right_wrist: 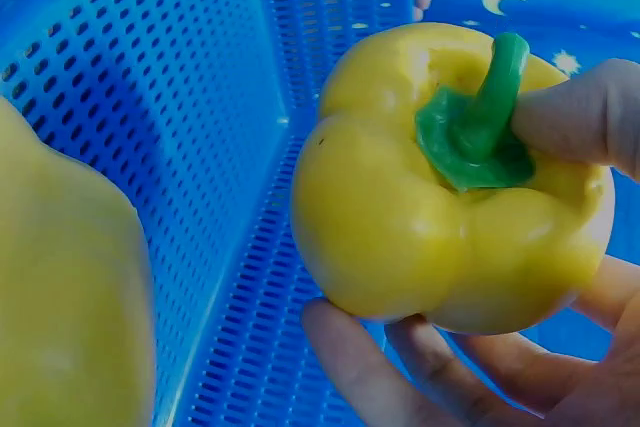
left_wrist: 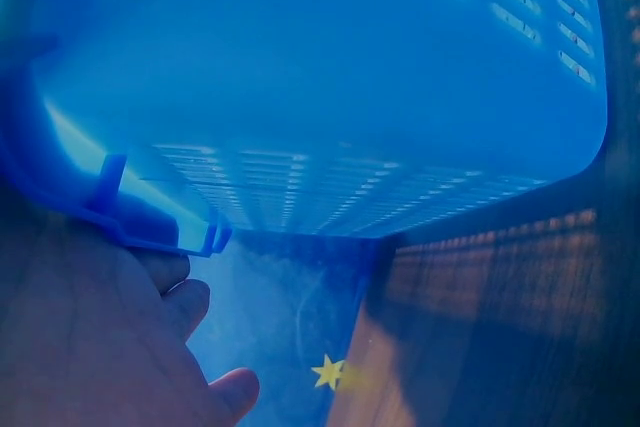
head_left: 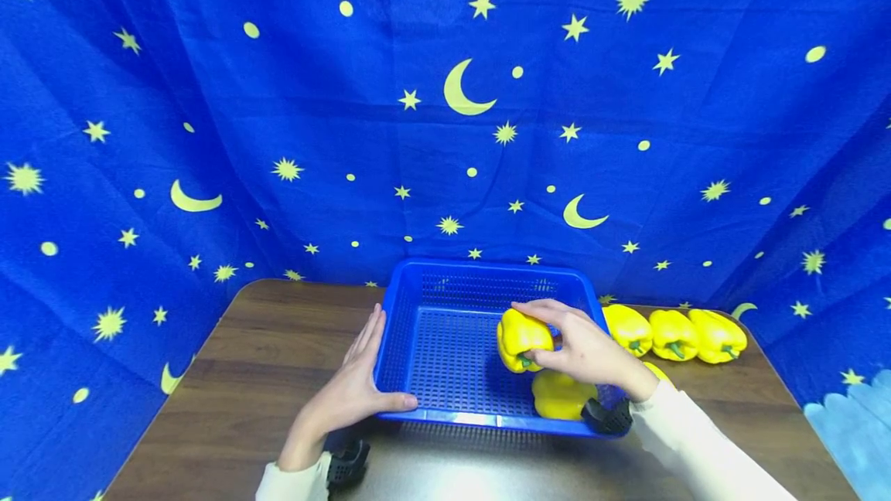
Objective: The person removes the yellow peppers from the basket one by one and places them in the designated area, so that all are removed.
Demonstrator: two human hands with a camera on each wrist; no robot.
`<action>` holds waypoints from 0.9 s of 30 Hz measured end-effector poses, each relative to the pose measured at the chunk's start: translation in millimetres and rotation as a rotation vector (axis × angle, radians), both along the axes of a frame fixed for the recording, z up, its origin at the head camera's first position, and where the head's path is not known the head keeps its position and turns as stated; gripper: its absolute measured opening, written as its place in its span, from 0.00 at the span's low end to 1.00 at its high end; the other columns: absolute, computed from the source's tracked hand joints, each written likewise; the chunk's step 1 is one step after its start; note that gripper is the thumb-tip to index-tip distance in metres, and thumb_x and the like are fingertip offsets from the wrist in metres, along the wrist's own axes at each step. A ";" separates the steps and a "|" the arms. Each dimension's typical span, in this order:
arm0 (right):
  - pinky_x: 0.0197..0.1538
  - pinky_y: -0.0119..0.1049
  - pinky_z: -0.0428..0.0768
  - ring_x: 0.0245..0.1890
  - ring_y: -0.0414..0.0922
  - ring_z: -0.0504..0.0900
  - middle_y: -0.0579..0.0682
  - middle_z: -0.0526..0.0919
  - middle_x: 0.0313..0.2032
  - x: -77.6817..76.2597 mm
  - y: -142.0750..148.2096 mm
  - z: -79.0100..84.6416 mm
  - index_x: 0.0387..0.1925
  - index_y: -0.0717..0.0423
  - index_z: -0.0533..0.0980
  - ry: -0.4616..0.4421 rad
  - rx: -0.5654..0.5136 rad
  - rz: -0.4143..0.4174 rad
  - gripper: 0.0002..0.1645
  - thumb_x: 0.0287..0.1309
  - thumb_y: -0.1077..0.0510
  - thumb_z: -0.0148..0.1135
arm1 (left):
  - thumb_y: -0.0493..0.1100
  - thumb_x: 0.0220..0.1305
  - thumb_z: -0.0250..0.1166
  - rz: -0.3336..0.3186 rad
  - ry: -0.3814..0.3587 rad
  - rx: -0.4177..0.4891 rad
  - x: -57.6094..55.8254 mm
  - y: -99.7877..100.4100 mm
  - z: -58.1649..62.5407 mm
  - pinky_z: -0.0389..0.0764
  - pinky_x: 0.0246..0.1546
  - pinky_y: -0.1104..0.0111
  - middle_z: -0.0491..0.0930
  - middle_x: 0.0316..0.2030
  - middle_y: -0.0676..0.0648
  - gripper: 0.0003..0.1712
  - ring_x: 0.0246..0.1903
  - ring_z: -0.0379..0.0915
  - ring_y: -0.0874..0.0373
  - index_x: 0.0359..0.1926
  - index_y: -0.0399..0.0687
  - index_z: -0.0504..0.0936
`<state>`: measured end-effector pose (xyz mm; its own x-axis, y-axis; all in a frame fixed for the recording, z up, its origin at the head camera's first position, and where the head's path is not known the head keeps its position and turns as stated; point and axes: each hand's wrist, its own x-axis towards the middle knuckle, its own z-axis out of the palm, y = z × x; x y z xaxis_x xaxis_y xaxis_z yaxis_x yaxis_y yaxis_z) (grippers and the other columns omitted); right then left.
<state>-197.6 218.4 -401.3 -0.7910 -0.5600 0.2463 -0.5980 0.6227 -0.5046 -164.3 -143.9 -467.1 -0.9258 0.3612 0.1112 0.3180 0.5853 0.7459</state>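
A yellow bell pepper (head_left: 522,339) with a green stem is held by my right hand (head_left: 581,342) above the floor of a blue plastic basket (head_left: 497,419). In the right wrist view, the thumb presses beside the stem of this bell pepper (right_wrist: 450,207) and the fingers curl round its far side. Another yellow pepper (head_left: 562,397) lies inside the basket at its front right corner. My left hand (head_left: 351,389) rests against the basket's left side, fingers straight along the rim and thumb on the front rim. The left wrist view shows the hand (left_wrist: 110,337) touching the rim's underside.
Right of the basket, several yellow peppers (head_left: 674,335) stand in a row on the brown wooden table (head_left: 230,377). One more pepper (head_left: 657,372) is mostly hidden behind the right forearm. A blue cloth (head_left: 348,122) with moons and stars hangs behind and at the sides.
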 end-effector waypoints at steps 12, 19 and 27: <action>0.51 0.49 0.80 0.54 0.47 0.79 0.50 0.78 0.60 21.4 19.4 6.7 0.66 0.52 0.75 0.081 -0.010 -0.090 0.41 0.46 0.60 0.72 | 0.57 0.44 0.82 0.015 -0.021 0.018 0.2 0.3 -0.2 0.40 0.69 0.32 0.30 0.79 0.36 0.79 0.77 0.27 0.36 0.79 0.37 0.35; 0.53 0.51 0.78 0.56 0.50 0.78 0.48 0.79 0.60 31.6 38.0 8.3 0.66 0.50 0.75 0.116 -0.017 -0.167 0.42 0.43 0.62 0.73 | 0.57 0.44 0.82 0.014 -0.029 0.030 0.9 -0.1 1.6 0.40 0.68 0.32 0.30 0.80 0.38 0.78 0.77 0.27 0.36 0.79 0.37 0.36; 0.44 0.36 0.83 0.55 0.51 0.76 0.54 0.76 0.61 47.4 65.3 8.7 0.69 0.48 0.72 0.090 -0.056 -0.248 0.42 0.51 0.62 0.74 | 0.58 0.44 0.82 0.018 -0.010 0.027 2.4 -0.6 -2.1 0.41 0.68 0.31 0.32 0.79 0.37 0.78 0.77 0.29 0.35 0.79 0.37 0.36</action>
<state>-150.2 283.7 -392.6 -0.8759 -0.3355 0.3467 -0.4746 0.7282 -0.4944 -162.0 -144.5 -469.2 -0.9333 0.3413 0.1119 0.3002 0.5704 0.7646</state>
